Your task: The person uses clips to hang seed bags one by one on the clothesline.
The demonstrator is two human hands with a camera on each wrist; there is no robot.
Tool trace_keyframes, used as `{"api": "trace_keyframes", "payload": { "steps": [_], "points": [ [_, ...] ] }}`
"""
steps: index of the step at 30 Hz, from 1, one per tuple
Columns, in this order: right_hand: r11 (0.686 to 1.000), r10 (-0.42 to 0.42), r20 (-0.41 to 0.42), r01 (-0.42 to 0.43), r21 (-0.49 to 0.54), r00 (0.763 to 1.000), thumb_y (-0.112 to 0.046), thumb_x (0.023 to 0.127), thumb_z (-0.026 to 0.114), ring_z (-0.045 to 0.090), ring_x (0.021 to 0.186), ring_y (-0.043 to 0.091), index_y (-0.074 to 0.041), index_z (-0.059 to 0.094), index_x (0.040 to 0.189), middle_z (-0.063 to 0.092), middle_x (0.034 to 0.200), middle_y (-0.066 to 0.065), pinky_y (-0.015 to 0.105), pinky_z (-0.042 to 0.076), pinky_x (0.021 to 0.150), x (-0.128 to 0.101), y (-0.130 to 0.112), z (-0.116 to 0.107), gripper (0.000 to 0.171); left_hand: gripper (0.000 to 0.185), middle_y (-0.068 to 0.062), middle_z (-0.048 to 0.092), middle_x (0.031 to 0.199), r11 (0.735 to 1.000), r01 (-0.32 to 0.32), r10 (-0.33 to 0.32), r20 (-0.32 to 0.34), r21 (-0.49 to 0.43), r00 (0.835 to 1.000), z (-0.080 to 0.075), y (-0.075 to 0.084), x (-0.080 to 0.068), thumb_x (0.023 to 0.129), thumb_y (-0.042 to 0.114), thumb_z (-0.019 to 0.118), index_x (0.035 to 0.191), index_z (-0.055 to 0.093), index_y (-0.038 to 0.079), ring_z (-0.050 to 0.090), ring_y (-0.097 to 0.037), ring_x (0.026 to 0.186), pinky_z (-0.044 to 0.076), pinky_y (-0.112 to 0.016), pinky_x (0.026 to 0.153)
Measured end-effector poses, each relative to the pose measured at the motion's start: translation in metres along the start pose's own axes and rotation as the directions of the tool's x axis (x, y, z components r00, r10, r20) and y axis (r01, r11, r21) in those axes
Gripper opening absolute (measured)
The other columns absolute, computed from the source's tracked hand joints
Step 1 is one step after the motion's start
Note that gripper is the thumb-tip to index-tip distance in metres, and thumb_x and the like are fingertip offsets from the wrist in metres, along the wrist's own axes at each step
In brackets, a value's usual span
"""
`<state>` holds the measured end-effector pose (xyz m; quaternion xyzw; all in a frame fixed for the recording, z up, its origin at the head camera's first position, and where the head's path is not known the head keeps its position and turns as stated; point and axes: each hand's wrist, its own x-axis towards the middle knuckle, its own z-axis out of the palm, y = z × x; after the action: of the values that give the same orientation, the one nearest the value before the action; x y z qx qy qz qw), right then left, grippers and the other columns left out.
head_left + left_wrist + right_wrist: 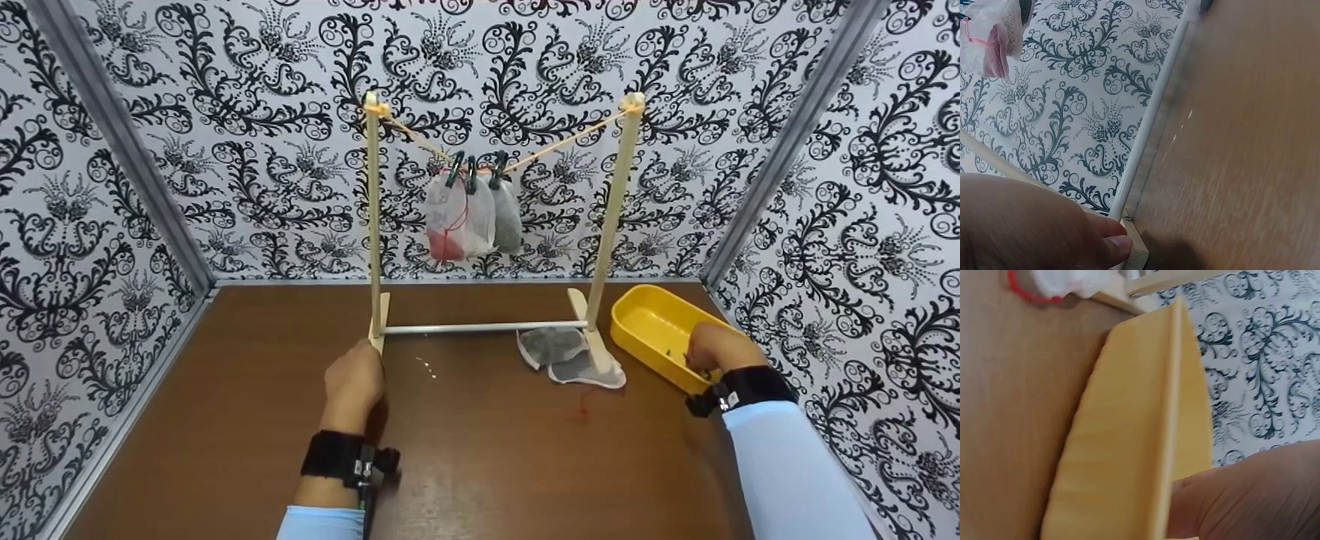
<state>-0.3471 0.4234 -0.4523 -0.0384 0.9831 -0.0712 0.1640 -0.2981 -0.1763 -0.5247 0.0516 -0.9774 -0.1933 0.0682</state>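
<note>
A wooden drying rack [373, 225] stands mid-table with a string between its post tops. Three mesh bags [461, 217] hang from the string on dark pegs [471, 169]. My left hand [354, 382] sits at the rack's left foot, fingers curled against it. In the left wrist view a fingertip of that hand [1027, 225] touches the wooden foot [1137, 250] beside the white crossbar [1151, 112]. My right hand [716, 346] reaches down into the yellow tray [652, 322]. Its fingers are hidden behind the tray rim [1123, 439], next to small dark pieces.
Two more mesh bags [570, 356] lie on the brown table by the rack's right foot, one trailing a red string [1022, 289]. Patterned walls close in the table at the back and on both sides. The yellow tray sits near the right wall.
</note>
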Motion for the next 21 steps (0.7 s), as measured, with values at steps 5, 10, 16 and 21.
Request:
{"api": "trace_keyframes", "payload": {
  "steps": [5,10,16,21],
  "points": [
    [0.994,0.013,-0.073,-0.004,0.109,0.997,-0.021,0.094,0.074,0.058,0.064,0.018,-0.003,0.07,0.079,0.067,0.073,0.007,0.029,0.048,0.056,-0.003,-0.016,-0.021,0.024,0.014,-0.025,0.076,0.107,1.0,-0.007,0.007,-0.006,0.0,1.0,-0.001,0.0,-0.001,0.102,0.004,0.053,0.105,0.066,0.0,0.074,-0.048,0.095,0.06,-0.062,0.077],
    [0.926,0.01,-0.141,0.044,0.375,0.99,-0.021,0.105,0.063,0.073,0.075,0.026,0.006,0.063,0.119,0.075,0.099,0.021,0.035,0.062,0.064,-0.01,-0.049,-0.034,0.03,0.009,-0.025,0.075,0.1,0.999,-0.037,0.037,-0.036,0.016,0.999,-0.002,0.0,-0.003,0.098,0.001,0.056,0.1,0.065,0.0,0.074,-0.047,0.088,0.06,-0.061,0.072],
    [0.833,-0.142,-0.21,0.231,0.503,0.967,-0.019,0.099,0.074,0.077,0.081,0.024,0.004,0.068,0.125,0.077,0.109,0.023,0.035,0.065,0.07,-0.006,-0.096,-0.026,0.035,0.006,-0.024,0.074,0.098,0.999,-0.033,0.033,-0.034,0.013,0.999,-0.003,-0.001,-0.003,0.095,0.003,0.06,0.098,0.065,0.0,0.074,-0.046,0.088,0.06,-0.061,0.072],
    [0.681,-0.186,-0.24,0.301,0.668,0.953,-0.014,0.097,0.077,0.077,0.079,0.019,0.004,0.065,0.133,0.077,0.106,0.017,0.031,0.065,0.067,0.006,-0.126,-0.006,0.042,0.005,-0.022,0.075,0.097,1.0,-0.019,0.018,-0.029,-0.003,0.999,-0.005,-0.003,0.0,0.092,0.006,0.065,0.094,0.065,0.002,0.074,-0.045,0.087,0.059,-0.061,0.072]
  ]
}}
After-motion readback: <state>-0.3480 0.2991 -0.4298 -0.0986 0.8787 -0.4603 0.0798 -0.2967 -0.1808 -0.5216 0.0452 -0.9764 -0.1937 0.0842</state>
